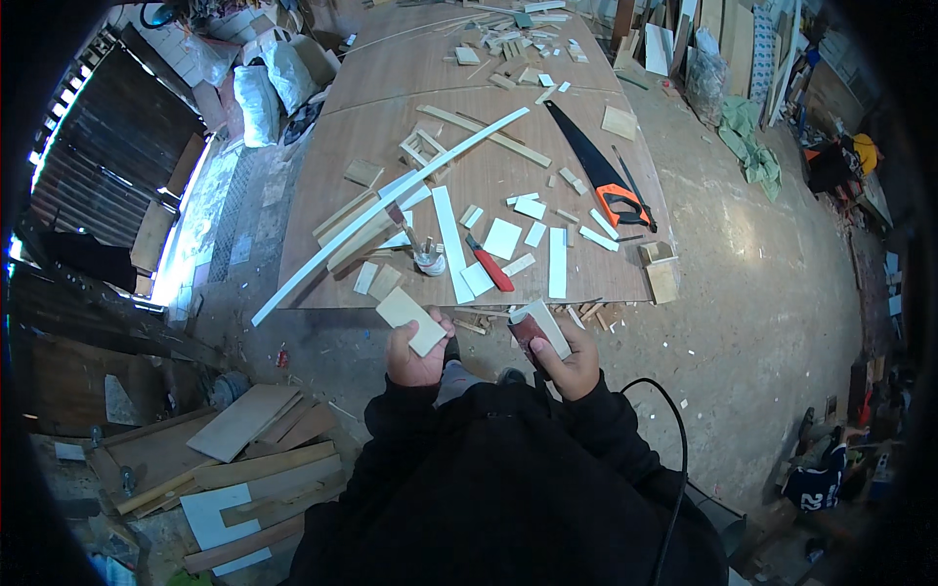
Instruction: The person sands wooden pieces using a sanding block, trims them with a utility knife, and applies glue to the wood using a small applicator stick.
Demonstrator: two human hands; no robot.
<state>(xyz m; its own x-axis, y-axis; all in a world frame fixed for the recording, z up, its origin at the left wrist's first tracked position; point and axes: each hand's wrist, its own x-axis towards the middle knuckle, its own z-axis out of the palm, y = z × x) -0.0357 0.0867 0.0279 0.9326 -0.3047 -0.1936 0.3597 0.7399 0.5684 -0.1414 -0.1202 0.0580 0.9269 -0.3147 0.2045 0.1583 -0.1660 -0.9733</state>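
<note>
My left hand (418, 359) grips a small flat rectangle of pale wood (403, 314), thumb on top, just off the table's near edge. Across from it, my right hand (575, 365) is closed on a white-faced piece of board (550, 322) together with a reddish-brown sheet that looks like sandpaper (527, 331); the thumb presses on the sheet. A gap separates the two hands. On the table beyond them lie a red-handled knife (496, 271), a small jar with a brush in it (429, 261) and several white-faced offcuts (503, 238).
The wooden table (313, 249) carries a handsaw (598, 174) with an orange handle, a long white strip (391, 215) overhanging the left front corner, and a small box (660, 273) at the right corner. Boards (244, 420) are piled lower left. A black cable (681, 439) hangs at my right.
</note>
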